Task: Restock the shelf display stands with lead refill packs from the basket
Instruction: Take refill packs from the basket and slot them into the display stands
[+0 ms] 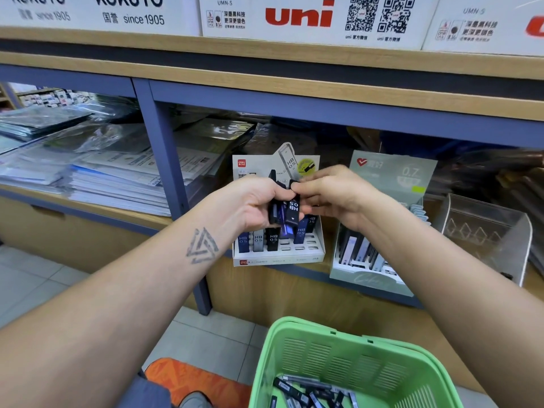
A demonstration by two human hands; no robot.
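Note:
My left hand (pixel 250 201) grips a small bunch of dark lead refill packs (pixel 287 213) marked HB 0.5. Against their top end my right hand (pixel 332 192) pinches one of the packs with thumb and fingertips. Both hands hover in front of a white display stand (pixel 279 254) on the shelf, whose slots hold several HB 0.5 packs. To its right a pale green 0.7 display stand (pixel 376 272) holds several grey packs. A green plastic basket (pixel 347 363) at the bottom of the view contains several more loose packs (pixel 312 393).
A clear acrylic holder (pixel 485 234) stands at the far right of the shelf. Stacks of plastic-wrapped paper goods (pixel 97 172) fill the left shelf bay. A blue shelf post (pixel 170 184) separates the bays. White boxes (pixel 294 16) line the shelf above. Tiled floor lies below.

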